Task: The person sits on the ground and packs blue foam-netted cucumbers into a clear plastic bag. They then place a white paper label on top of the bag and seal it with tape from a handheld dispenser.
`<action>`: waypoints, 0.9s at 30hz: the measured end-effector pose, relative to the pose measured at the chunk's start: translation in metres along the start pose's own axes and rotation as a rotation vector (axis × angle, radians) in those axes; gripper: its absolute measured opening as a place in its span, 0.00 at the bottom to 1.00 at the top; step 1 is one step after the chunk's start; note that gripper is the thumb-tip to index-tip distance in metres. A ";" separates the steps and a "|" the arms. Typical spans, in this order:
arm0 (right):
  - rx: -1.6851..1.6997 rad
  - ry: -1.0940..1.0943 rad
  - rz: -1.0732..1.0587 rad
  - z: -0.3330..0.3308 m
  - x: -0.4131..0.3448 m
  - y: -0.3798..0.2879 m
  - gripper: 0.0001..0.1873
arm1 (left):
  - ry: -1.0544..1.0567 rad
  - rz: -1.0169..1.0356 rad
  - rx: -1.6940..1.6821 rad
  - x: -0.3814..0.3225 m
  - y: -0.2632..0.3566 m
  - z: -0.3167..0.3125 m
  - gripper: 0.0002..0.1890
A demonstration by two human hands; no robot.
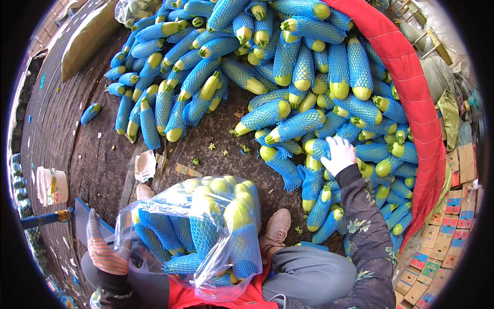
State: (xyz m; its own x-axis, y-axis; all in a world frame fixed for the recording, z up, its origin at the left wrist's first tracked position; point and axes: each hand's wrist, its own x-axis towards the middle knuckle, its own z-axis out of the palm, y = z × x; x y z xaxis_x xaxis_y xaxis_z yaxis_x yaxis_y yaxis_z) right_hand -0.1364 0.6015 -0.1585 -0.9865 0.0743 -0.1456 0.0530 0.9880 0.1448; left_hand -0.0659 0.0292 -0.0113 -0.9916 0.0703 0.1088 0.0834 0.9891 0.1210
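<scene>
My right hand (340, 155), in a pale glove, grips a light-green zucchini (319, 148) sleeved in blue foam netting, on the near side of a big heap. Its thumb and fingers lie on either side of the netting. My left hand (107, 250), in a striped glove, is raised at the lower left with thumb and fingers apart and nothing in it. Beside it, between my legs, stands a clear plastic bag (216, 251) packed with several netted zucchini (204, 228), some upright and one lying across the front.
Heaped netted zucchini (301, 65) spread across the far side and right, bordered by a red quilted roll (418, 89). One small netted zucchini (91, 113) lies apart on the dark floor (92, 154). A white bucket (52, 186) and blue bar (46, 220) stand left; cartons (440, 243) are right.
</scene>
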 end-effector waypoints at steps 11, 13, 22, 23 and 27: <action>-0.510 -0.114 -0.147 0.079 0.131 -0.091 0.34 | -0.811 -1.116 -1.538 -0.036 -0.061 -0.019 0.16; -0.470 -0.256 -0.166 0.055 0.116 -0.097 0.38 | -1.016 -1.085 -1.583 -0.045 -0.067 -0.023 0.16; 1.594 -0.156 -0.334 -0.186 -0.046 -0.196 0.40 | -0.787 -0.839 -2.141 -0.066 -0.063 -0.017 0.15; 1.689 -0.140 -0.473 -0.201 -0.065 -0.216 0.38 | -0.755 -0.802 -2.235 -0.069 -0.060 -0.015 0.16; 1.132 -0.378 -0.971 -0.203 -0.120 -0.305 0.31 | -0.696 -0.758 -2.366 -0.081 -0.052 -0.010 0.12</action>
State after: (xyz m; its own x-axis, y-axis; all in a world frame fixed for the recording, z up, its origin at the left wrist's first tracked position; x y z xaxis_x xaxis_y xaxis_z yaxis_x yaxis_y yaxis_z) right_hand -0.0652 0.2634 0.0136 -0.6225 -0.7826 0.0018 -0.3082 0.2430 -0.9197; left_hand 0.0114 -0.0289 -0.0164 -0.7387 0.4298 -0.5193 -0.6338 -0.7050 0.3182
